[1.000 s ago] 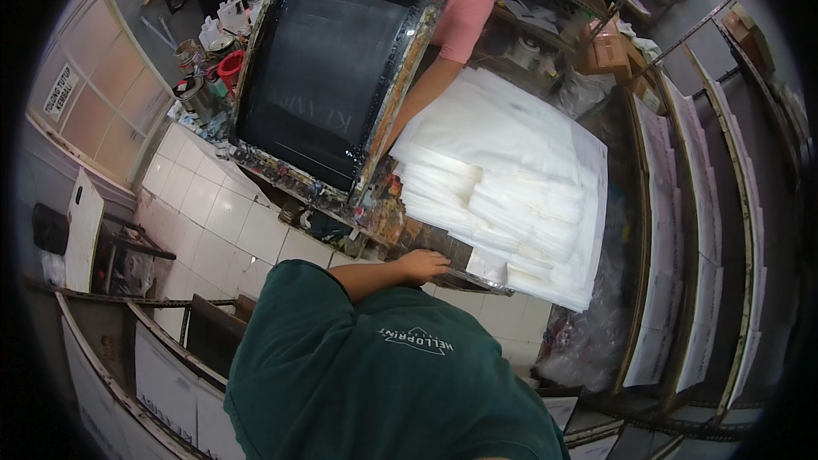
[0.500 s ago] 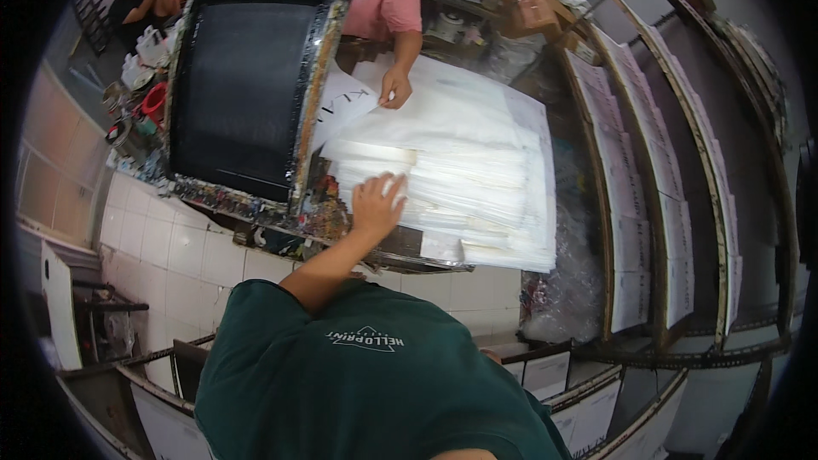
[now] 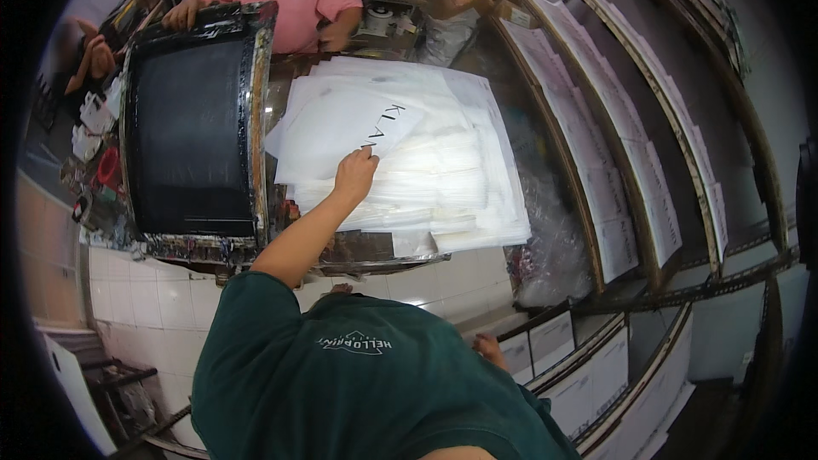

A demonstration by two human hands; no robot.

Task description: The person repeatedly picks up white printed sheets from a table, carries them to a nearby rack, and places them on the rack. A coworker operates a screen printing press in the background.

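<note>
My left hand (image 3: pixel 356 172) reaches over the table with its fingers pinched on the edge of a white printed sheet (image 3: pixel 332 140) bearing black lettering. Beneath it spreads a wide, uneven pile of thin white sheets (image 3: pixel 469 179); whether they are paper or plastic I cannot tell. Low at my right side, part of my right hand (image 3: pixel 489 349) shows past the green shirt, its fingers mostly hidden. Left of the pile, a dark mesh printing screen (image 3: pixel 192 132) stands raised in an ink-stained frame. A co-worker's hand (image 3: pixel 181 14) rests on the frame's top edge.
Slanted racks (image 3: pixel 567 153) holding printed sheets stand at the right, with more rack shelves (image 3: pixel 588 366) low behind my right side. Crumpled clear plastic (image 3: pixel 550 247) lies between pile and racks. Ink tubs and a red container (image 3: pixel 108 167) crowd the left. A second person (image 3: pixel 89 55) sits far left.
My left hand went from spread fingers over the pile to pinching the printed sheet, which now lies across the pile. The co-worker let go of that sheet and drew the hand back.
</note>
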